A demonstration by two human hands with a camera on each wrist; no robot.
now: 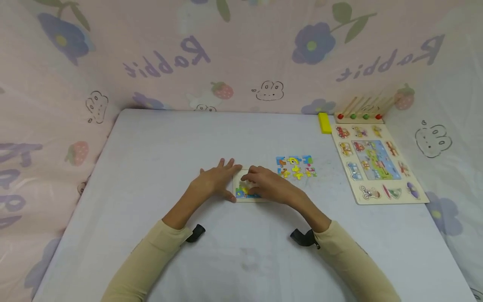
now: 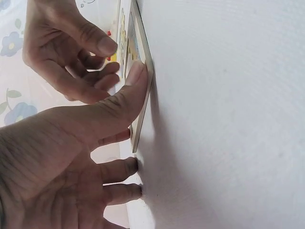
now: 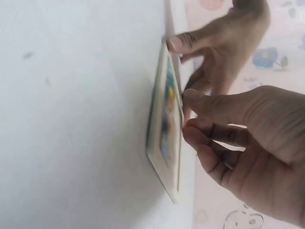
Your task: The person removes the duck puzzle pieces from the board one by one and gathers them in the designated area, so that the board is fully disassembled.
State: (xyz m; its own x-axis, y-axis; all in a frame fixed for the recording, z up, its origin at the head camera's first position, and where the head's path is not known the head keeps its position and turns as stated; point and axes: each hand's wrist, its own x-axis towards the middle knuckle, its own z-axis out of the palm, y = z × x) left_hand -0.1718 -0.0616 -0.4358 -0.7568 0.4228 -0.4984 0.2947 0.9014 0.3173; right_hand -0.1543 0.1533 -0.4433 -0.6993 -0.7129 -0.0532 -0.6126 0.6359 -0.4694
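A small wooden puzzle tray [image 1: 247,200] lies on the table with colourful pieces [image 1: 240,193] in its lower part. My left hand [image 1: 215,180] spreads its fingers at the tray's left side; in the left wrist view its thumb [image 2: 136,81] rests on the tray's rim [image 2: 142,117]. Over the tray is my right hand [image 1: 273,184], its fingers bent and fingertips low at the surface. The right wrist view has this hand [image 3: 248,138] beside the tray's far edge; whether a piece is between the fingertips cannot be told. Loose puzzle pieces [image 1: 296,167] lie just right of the tray.
At the right lies a larger wooden picture board [image 1: 352,184]. Behind it stands a wooden rack [image 1: 359,120] with rods and red and green beads, beside a yellow block [image 1: 324,123]. Patterned cloth [image 1: 234,54] hangs around the table.
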